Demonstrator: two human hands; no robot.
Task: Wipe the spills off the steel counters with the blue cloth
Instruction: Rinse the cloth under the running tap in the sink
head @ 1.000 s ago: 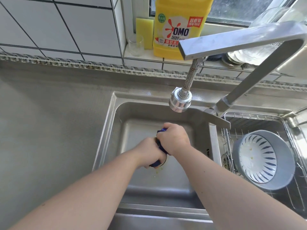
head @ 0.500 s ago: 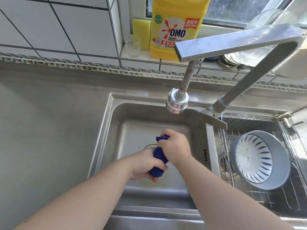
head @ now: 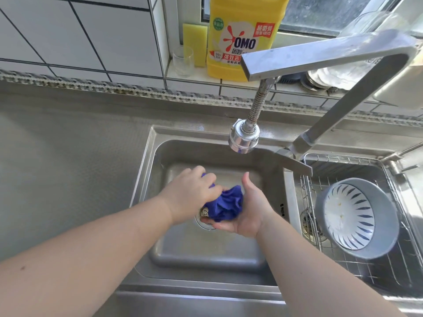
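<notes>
Over the sink [head: 146,170], left grip [head: 190,193] clamps blue cloth [head: 225,205] on open right palm [head: 249,209], faucet [head: 243,138] overhead.

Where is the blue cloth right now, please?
The blue cloth is bunched between the left hand and right hand, above the left sink basin.

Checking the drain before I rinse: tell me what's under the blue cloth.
The blue cloth lies bunched in the right hand's open palm. Below it the drain strainer peeks out in the sink; the rest is covered.
</notes>
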